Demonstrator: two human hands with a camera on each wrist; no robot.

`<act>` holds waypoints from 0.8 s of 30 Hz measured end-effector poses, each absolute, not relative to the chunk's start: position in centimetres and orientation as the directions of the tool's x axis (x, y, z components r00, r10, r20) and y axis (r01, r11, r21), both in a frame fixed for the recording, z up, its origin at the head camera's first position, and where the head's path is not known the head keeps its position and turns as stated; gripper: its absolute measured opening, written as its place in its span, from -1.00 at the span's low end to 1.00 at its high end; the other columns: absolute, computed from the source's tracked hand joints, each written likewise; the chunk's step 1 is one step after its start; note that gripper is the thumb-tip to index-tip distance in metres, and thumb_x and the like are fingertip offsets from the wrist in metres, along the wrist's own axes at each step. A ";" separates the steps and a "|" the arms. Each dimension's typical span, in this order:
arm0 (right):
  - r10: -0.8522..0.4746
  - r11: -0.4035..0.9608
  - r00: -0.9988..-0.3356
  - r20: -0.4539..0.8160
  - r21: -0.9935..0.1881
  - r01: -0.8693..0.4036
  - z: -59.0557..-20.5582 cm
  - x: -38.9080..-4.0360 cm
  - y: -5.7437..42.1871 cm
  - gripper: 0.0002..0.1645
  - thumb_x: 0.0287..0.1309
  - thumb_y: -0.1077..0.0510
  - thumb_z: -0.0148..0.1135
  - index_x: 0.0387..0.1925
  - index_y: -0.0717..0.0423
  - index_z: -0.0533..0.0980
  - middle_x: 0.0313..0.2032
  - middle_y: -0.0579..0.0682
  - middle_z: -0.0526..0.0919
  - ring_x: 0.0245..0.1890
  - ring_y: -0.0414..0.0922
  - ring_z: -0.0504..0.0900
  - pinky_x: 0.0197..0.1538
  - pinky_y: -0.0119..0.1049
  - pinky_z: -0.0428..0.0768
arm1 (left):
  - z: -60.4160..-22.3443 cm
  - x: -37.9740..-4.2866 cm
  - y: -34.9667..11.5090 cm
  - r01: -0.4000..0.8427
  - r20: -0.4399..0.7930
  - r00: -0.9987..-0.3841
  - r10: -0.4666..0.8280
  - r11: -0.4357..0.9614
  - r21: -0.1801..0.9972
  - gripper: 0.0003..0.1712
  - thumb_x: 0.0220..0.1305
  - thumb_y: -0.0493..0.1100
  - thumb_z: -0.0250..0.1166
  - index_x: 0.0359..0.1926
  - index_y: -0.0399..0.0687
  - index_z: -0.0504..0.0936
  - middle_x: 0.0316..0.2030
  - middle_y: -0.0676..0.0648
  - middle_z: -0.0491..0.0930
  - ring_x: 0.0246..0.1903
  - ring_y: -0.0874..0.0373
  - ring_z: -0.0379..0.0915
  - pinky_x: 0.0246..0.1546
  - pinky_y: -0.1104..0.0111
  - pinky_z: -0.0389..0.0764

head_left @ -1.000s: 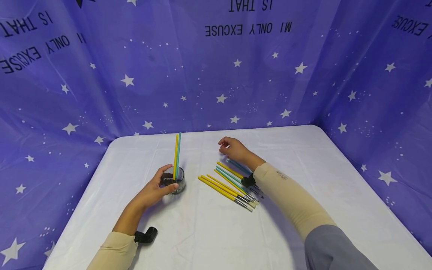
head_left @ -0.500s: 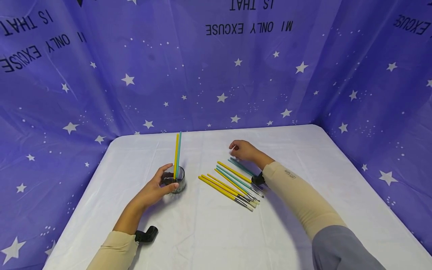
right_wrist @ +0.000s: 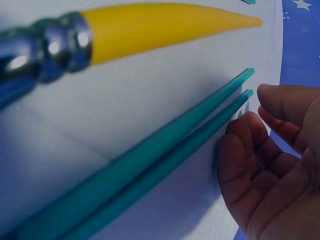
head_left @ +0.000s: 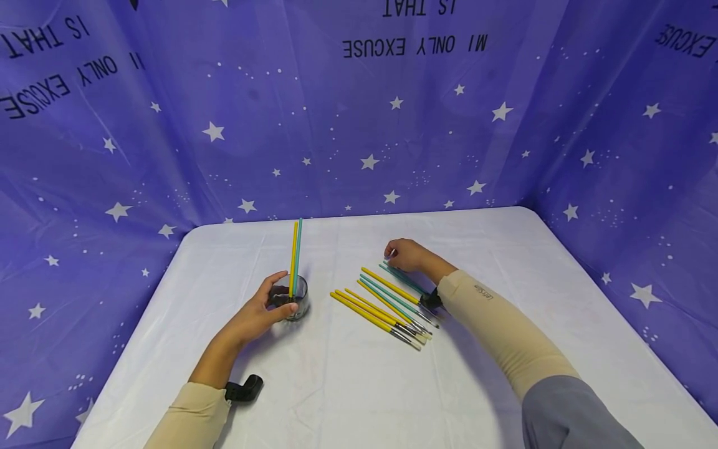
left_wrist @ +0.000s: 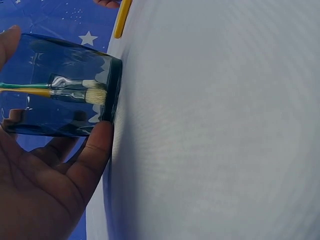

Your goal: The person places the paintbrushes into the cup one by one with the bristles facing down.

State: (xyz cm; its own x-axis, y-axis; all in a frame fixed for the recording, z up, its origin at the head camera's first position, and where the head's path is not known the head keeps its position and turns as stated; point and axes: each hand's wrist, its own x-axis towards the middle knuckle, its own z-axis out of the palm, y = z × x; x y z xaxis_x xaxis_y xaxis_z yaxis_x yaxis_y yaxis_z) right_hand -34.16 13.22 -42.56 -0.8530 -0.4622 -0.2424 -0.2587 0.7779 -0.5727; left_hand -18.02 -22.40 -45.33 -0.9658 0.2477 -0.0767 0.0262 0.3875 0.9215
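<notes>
My left hand point(head_left: 252, 321) holds a smoky glass tumbler point(head_left: 301, 307), thumb on one side and fingers on the other. Two paintbrushes stand bristles-down inside it, one with a yellow handle point(head_left: 293, 255), one with a teal handle point(head_left: 298, 252). In the left wrist view their pale bristles point(left_wrist: 95, 95) show through the glass near its base. Over the far end of the loose brushes is my right hand point(head_left: 406, 255). Its thumb and bent fingers lie close to the handle tips of two teal paintbrushes point(right_wrist: 150, 150) without pinching them.
Several more yellow and teal paintbrushes point(head_left: 364, 312) lie slanted on the white tablecloth point(head_left: 348, 386) between the hands, bristles toward the near right. A purple star-patterned curtain point(head_left: 336, 125) rises behind the table and at both sides.
My right hand has moved right and nearer, down toward the tips of the two teal paintbrushes. My left hand stays on the glass.
</notes>
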 end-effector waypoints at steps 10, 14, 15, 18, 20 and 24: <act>-0.504 0.777 -0.833 -0.229 -0.542 -0.321 -43.0 -34.5 13.1 -0.81 0.24 0.29 0.24 -0.10 0.22 0.55 -0.16 0.11 0.60 -0.26 -0.06 0.49 -0.30 -0.29 0.46 | -45.4 -18.0 -22.5 0.039 -0.067 -0.966 0.250 0.395 0.918 -0.05 0.32 0.00 0.35 0.54 0.10 -0.04 0.31 -0.29 0.34 0.32 -0.21 0.25 0.30 -0.22 0.08; -0.507 0.780 -0.829 -0.236 -0.536 -0.325 -43.2 -34.6 13.1 -0.82 0.24 0.30 0.24 -0.11 0.21 0.55 -0.17 0.11 0.60 -0.28 -0.06 0.48 -0.31 -0.29 0.44 | -45.4 -18.0 -22.5 0.040 -0.067 -0.966 0.250 0.400 0.916 -0.05 0.32 0.01 0.35 0.54 0.10 -0.04 0.30 -0.29 0.34 0.31 -0.21 0.25 0.30 -0.23 0.07; -0.508 0.779 -0.828 -0.238 -0.537 -0.323 -43.2 -34.6 13.1 -0.82 0.24 0.30 0.24 -0.11 0.21 0.54 -0.16 0.11 0.59 -0.29 -0.05 0.48 -0.32 -0.28 0.45 | -45.4 -18.0 -22.4 0.041 -0.066 -0.966 0.250 0.400 0.916 -0.04 0.32 0.02 0.35 0.54 0.10 -0.04 0.30 -0.29 0.35 0.31 -0.21 0.25 0.30 -0.23 0.07; -0.511 0.779 -0.826 -0.237 -0.534 -0.328 -43.2 -34.6 13.1 -0.81 0.25 0.30 0.23 -0.10 0.22 0.54 -0.15 0.12 0.59 -0.28 -0.04 0.48 -0.29 -0.27 0.46 | -45.3 -18.0 -22.4 0.041 -0.066 -0.966 0.250 0.398 0.916 -0.05 0.32 0.01 0.35 0.54 0.10 -0.03 0.30 -0.29 0.35 0.31 -0.21 0.25 0.30 -0.22 0.08; -0.509 0.781 -0.828 -0.233 -0.530 -0.331 -43.1 -34.6 13.0 -0.81 0.24 0.31 0.23 -0.10 0.22 0.55 -0.15 0.12 0.59 -0.25 -0.03 0.49 -0.23 -0.24 0.47 | -45.3 -18.0 -22.4 0.039 -0.067 -0.966 0.250 0.397 0.917 -0.05 0.32 0.01 0.35 0.54 0.11 -0.03 0.30 -0.29 0.35 0.32 -0.21 0.24 0.30 -0.22 0.08; -0.504 0.786 -0.834 -0.227 -0.521 -0.333 -43.0 -34.4 13.0 -0.82 0.21 0.31 0.25 -0.14 0.21 0.55 -0.18 0.10 0.59 -0.22 -0.02 0.49 -0.14 -0.19 0.47 | -45.2 -17.9 -22.4 0.038 -0.070 -0.967 0.246 0.409 0.912 -0.05 0.31 0.03 0.35 0.54 0.12 -0.03 0.30 -0.29 0.35 0.33 -0.22 0.21 0.30 -0.24 0.06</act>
